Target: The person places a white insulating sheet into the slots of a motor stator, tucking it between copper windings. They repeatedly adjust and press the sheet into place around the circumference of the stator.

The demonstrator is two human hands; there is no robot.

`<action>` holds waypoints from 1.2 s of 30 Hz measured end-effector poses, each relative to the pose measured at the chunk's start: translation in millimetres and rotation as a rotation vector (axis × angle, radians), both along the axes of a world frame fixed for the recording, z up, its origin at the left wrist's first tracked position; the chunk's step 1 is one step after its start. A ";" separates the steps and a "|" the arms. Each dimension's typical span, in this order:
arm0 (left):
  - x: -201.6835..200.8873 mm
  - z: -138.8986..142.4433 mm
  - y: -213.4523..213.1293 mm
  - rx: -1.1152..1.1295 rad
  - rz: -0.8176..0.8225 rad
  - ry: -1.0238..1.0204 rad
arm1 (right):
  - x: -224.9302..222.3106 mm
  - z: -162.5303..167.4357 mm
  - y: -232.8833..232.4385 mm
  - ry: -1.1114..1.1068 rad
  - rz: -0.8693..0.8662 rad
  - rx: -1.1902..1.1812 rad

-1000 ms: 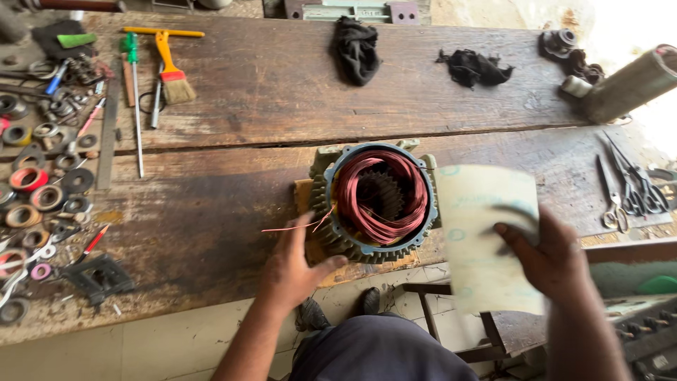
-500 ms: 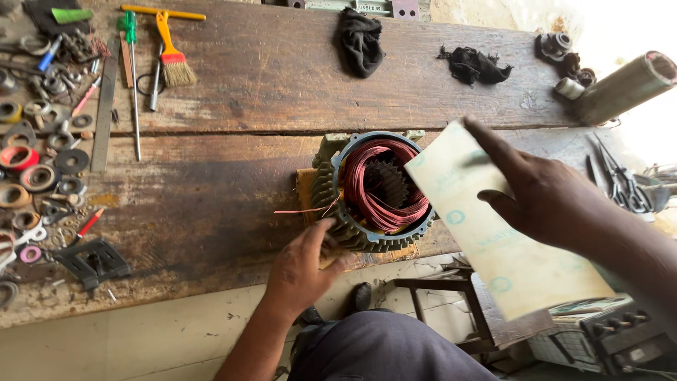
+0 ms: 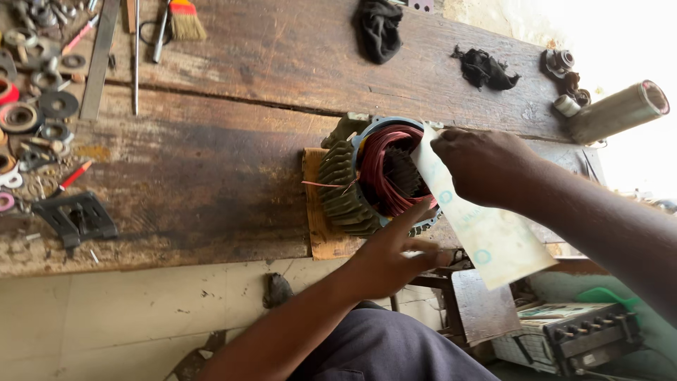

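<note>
stator (image 3: pixel 384 176): right side behind hand (image 3: pixel 486 166) | brush (image 3: pixel 185 20): handle cut off

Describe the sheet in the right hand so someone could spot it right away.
Start at the wooden workbench and find the finned motor stator with red windings near its front edge. The right hand holds a pale, translucent sheet against its rim, the only flat, flexible thing among the metal parts.

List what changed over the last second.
The right hand swung the pale insulation sheet from beside the motor stator up to its rim, and holds it as before. The left hand stayed at the stator's near edge. The stator stayed on the wooden workbench.
</note>
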State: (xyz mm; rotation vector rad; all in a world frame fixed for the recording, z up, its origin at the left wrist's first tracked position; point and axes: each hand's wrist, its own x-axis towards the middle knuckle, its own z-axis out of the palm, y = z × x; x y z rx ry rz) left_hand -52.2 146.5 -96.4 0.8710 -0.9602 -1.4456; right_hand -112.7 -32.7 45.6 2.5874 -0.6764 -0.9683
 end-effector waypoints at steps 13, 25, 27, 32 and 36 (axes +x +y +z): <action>-15.6 15.0 -102.5 -0.040 0.198 -1.471 | 1.4 -13.2 -22.2 -0.072 -0.009 0.089; -5.2 19.1 -115.5 0.066 0.080 -1.282 | 0.6 -26.1 -34.2 -0.249 -0.094 0.252; -2.4 16.5 -114.2 0.047 0.127 -1.263 | 2.0 -19.9 -35.2 -0.315 -0.114 0.280; -0.2 12.4 -115.5 0.047 0.158 -1.263 | 2.8 -11.8 -32.6 -0.402 -0.287 0.335; 0.3 15.3 -116.8 0.081 0.103 -1.289 | 2.6 -11.1 -30.5 -0.483 -0.285 0.353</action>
